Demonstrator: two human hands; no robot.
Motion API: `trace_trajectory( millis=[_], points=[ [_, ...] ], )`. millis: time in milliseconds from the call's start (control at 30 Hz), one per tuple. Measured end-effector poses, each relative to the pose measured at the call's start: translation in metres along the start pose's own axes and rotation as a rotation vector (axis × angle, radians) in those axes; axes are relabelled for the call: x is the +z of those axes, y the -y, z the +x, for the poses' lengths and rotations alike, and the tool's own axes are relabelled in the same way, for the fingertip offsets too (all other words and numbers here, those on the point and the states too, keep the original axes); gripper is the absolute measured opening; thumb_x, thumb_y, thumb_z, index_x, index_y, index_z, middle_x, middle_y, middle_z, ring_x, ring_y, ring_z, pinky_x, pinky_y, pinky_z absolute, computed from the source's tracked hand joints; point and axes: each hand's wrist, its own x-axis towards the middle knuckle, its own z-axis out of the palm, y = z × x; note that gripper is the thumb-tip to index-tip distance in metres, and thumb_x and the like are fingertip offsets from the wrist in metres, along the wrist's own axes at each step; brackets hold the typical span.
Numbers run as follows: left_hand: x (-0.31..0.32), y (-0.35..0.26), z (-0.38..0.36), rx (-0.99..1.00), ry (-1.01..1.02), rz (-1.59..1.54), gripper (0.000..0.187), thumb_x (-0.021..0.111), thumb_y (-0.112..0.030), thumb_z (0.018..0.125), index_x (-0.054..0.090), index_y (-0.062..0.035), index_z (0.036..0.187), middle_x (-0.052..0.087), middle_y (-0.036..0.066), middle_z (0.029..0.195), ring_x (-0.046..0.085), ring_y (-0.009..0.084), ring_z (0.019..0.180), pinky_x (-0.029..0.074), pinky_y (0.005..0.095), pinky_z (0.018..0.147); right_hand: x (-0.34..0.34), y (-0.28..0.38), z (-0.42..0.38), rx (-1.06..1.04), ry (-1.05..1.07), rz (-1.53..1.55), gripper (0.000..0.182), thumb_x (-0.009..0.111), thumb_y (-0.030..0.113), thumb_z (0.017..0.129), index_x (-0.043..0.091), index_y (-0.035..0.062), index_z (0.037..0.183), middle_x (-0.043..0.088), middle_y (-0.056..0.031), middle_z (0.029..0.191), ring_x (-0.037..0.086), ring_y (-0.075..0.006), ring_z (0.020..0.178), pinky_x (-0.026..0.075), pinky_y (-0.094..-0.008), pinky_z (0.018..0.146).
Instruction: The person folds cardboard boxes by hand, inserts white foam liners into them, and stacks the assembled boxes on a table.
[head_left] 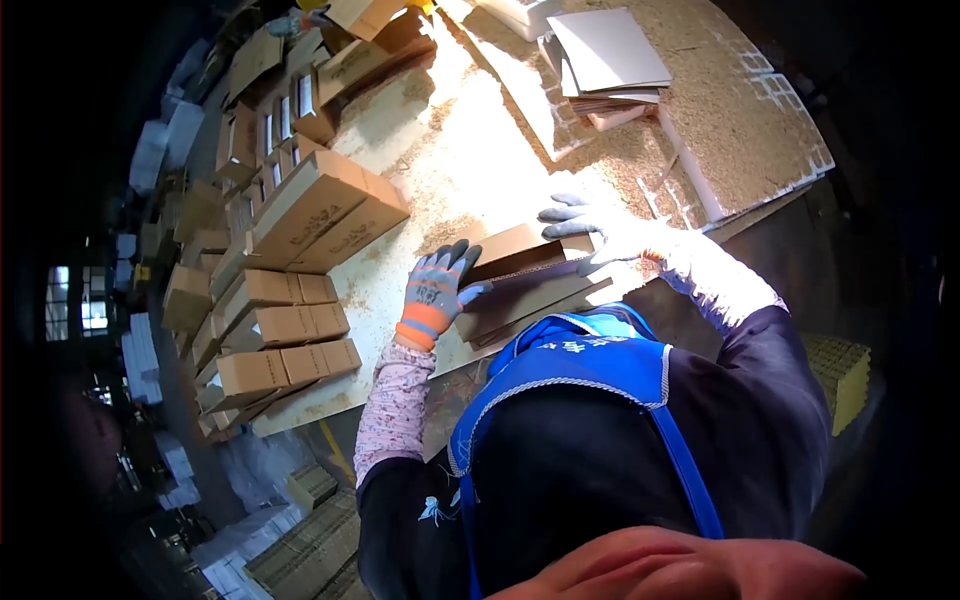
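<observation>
A brown cardboard box [520, 248] lies on the table [385, 150] close in front of my body, its long side opening facing up. At its left end is my left hand [440, 286], in a grey and orange glove, fingers spread against the cardboard. My right hand [585, 232], gloved and brightly lit, rests at the box's right end with its fingers apart. Flat brown cardboard [535, 309] lies between the box and my blue apron [570, 375].
Several closed cartons [330, 215] stand along the table's left side. White sheets [610, 50] are stacked at the back right, beside sawdust-covered white blocks [745, 130]. Another person's gloved hand [290, 25] shows at the far left. A yellowish block [838, 375] is behind my right arm.
</observation>
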Motion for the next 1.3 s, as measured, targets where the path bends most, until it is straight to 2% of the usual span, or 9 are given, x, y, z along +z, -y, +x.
trace_trajectory(
  millis=[333,600,700,833,867,1033,1067,1133,1300],
  points=[
    [0.033,0.016,-0.002,-0.048,-0.115,-0.238,0.021,0.062,-0.030,0.078,0.070,-0.0147,0.089,0.064,0.007,0.091,0.056,0.0273,0.091,0.043,0.0378,0.081,0.025,-0.004,0.001,-0.074,-0.320,0.037,0.024,0.056,0.024,0.083,0.066,0.0056,0.096,0.059,-0.0110,0.116,0.052,-0.0279,0.109,0.041,-0.0383,0.094],
    [0.022,-0.049,0.015,-0.098,0.043,0.095,0.096,0.071,-0.054,0.062,0.033,-0.0130,0.140,0.035,0.018,0.140,0.033,0.0361,0.128,0.016,0.0512,0.108,0.025,0.006,-0.004,0.009,-0.445,-0.115,0.024,0.058,0.029,0.084,0.063,0.0177,0.105,0.057,-0.0045,0.119,0.051,-0.0232,0.114,0.038,-0.0394,0.096],
    [0.035,-0.048,0.019,-0.185,0.123,0.098,0.105,0.077,-0.051,0.055,0.030,-0.0123,0.141,0.032,0.018,0.140,0.030,0.0367,0.128,0.019,0.0508,0.106,0.032,0.013,-0.018,0.369,-0.663,-0.081,0.038,0.058,0.032,0.086,0.057,0.0152,0.119,0.050,-0.0087,0.130,0.042,-0.0273,0.124,0.032,-0.0418,0.103],
    [0.035,-0.046,0.018,-0.142,0.081,0.075,0.105,0.078,-0.048,0.055,0.029,-0.0115,0.141,0.035,0.017,0.138,0.033,0.0346,0.125,0.022,0.0497,0.104,0.041,-0.076,-0.110,0.773,-1.842,-0.041,0.064,0.068,0.031,0.080,0.042,0.0015,0.131,0.037,-0.0247,0.136,0.034,-0.0360,0.127,0.027,-0.0431,0.106],
    [0.035,-0.047,0.018,-0.145,0.070,0.086,0.105,0.078,-0.048,0.056,0.030,-0.0113,0.141,0.035,0.016,0.138,0.033,0.0342,0.125,0.022,0.0494,0.104,0.041,-0.108,-0.164,1.248,-1.688,-0.462,0.076,0.070,0.035,0.078,0.034,0.0000,0.136,0.037,-0.0222,0.137,0.034,-0.0357,0.127,0.026,-0.0415,0.106],
    [0.036,-0.046,0.021,-0.134,0.043,0.052,0.105,0.077,-0.048,0.055,0.030,-0.0115,0.141,0.036,0.016,0.137,0.033,0.0335,0.126,0.022,0.0493,0.104,0.043,-0.212,-0.230,1.224,-1.906,0.288,0.093,0.068,0.047,0.078,0.020,0.0005,0.142,0.029,-0.0207,0.143,0.030,-0.0328,0.131,0.027,-0.0381,0.105],
    [0.034,-0.047,0.022,-0.141,0.047,0.066,0.105,0.078,-0.048,0.055,0.030,-0.0113,0.141,0.037,0.017,0.136,0.034,0.0339,0.125,0.023,0.0488,0.103,0.060,-0.246,-0.232,1.265,-1.968,0.183,0.070,0.064,0.036,0.086,0.031,0.0060,0.139,0.050,-0.0069,0.121,0.050,-0.0131,0.097,0.042,-0.0262,0.085],
    [0.035,-0.048,0.021,-0.151,0.048,0.080,0.105,0.078,-0.048,0.055,0.030,-0.0112,0.141,0.038,0.017,0.136,0.035,0.0343,0.124,0.023,0.0484,0.103,0.096,-0.295,-0.230,1.266,-2.083,-0.035,0.066,0.063,0.035,0.086,0.034,0.0058,0.138,0.049,-0.0068,0.123,0.049,-0.0155,0.098,0.045,-0.0303,0.082],
    [0.032,-0.047,0.017,-0.139,0.038,0.116,0.099,0.076,-0.050,0.059,0.032,-0.0168,0.141,0.040,0.018,0.134,0.038,0.0339,0.122,0.027,0.0478,0.100,0.046,-0.141,-0.200,0.922,-2.038,0.990,0.054,0.067,0.032,0.083,0.048,0.0098,0.128,0.051,-0.0090,0.122,0.052,-0.0196,0.098,0.049,-0.0397,0.073]
  ],
)
